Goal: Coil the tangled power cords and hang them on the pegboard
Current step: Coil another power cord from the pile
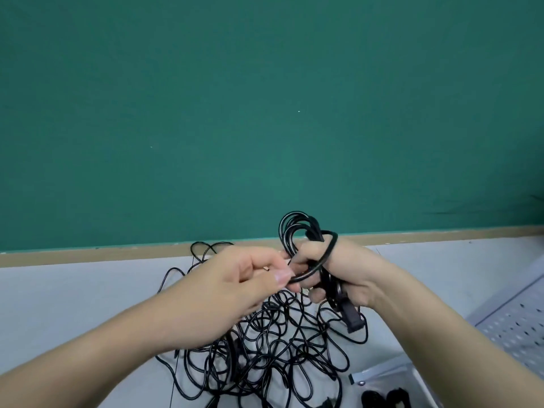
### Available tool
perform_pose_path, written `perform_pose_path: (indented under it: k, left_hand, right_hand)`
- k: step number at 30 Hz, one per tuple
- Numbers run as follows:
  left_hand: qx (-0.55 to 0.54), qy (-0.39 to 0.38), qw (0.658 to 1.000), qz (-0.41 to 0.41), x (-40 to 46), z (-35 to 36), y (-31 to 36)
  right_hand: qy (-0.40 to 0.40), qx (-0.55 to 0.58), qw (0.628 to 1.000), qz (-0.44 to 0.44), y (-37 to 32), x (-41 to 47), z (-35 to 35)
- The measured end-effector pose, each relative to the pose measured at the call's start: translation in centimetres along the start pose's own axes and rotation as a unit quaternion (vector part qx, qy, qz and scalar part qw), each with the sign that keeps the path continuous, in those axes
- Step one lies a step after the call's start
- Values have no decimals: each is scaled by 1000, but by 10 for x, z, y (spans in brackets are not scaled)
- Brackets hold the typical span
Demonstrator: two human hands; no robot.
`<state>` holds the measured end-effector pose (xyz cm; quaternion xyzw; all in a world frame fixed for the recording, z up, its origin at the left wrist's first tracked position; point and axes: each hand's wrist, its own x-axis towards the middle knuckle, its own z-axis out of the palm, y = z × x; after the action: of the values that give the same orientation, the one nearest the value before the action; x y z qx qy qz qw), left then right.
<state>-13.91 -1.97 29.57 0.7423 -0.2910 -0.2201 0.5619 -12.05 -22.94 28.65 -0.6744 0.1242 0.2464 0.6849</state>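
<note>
Holding a coiled black power cord (297, 231) tight in our right hand (338, 269), we are pinching its loose end with our left hand (232, 287), above the tangled cords (279, 343).

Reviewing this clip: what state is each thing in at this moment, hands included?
Coil: looped, gripped in right hand.
Right hand: shut on coil.
Left hand: pinching the cord's free end.
Cord pile: tangled, on table.
Plug: dangling below right hand.
Pegboard: lying at right, nothing hung.

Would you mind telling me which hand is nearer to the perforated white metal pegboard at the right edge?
Right. The right hand, gripping the coiled black cord, is closer to the pegboard; the left hand is farther left.
</note>
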Motion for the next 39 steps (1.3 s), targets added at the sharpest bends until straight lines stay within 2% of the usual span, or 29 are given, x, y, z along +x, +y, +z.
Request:
perform_pose_path:
  k: [3,9,12,14,19,22,25,27,29,30,32,35,37,39]
  left_hand:
    - [-15,-7,999,-40,-1,-12,-7]
    - [-2,-71,993,-93,-6,-40,-20]
    - [50,-120,984,-123,-6,-44,-26]
    - [98,-115,979,-137,-3,-48,-30]
    - [270,-91,948,-146,8,-45,-33]
    - [362,-48,921,-132,15,-36,-35]
    - [422,-1,901,-100,17,-26,-27]
    - [457,1,886,-78,13,-13,-19]
    - [521,-12,852,-56,8,3,-13]
    - [540,-11,840,-47,6,10,-11]
    - [526,12,850,-41,1,19,-8]
    - [388,58,919,-16,-8,23,-7]
    - [279,69,958,14,-12,22,-7]
    - [196,56,979,17,-14,20,-12]
  right_hand:
    - [-52,68,996,-27,-7,-11,-8]
    - [-217,77,970,-74,-7,-29,-20]
    - [-299,30,951,-76,-5,-33,-14]
    - [-334,-33,940,-58,-2,-35,-9]
    - [-351,-231,908,1,17,-29,15]
    - [-303,-383,872,9,31,-19,31]
    - [-267,-449,852,38,35,-11,35]
    - [-243,-495,832,61,37,-7,38]
    - [-191,-545,812,83,42,-3,41]
    - [-163,-548,815,95,45,-2,42]
    - [-125,-459,872,115,47,0,39]
    - [-141,-254,954,75,34,-1,25]
    - [-171,-131,976,40,24,-5,16]
    - [-203,-70,977,0,18,-14,13]
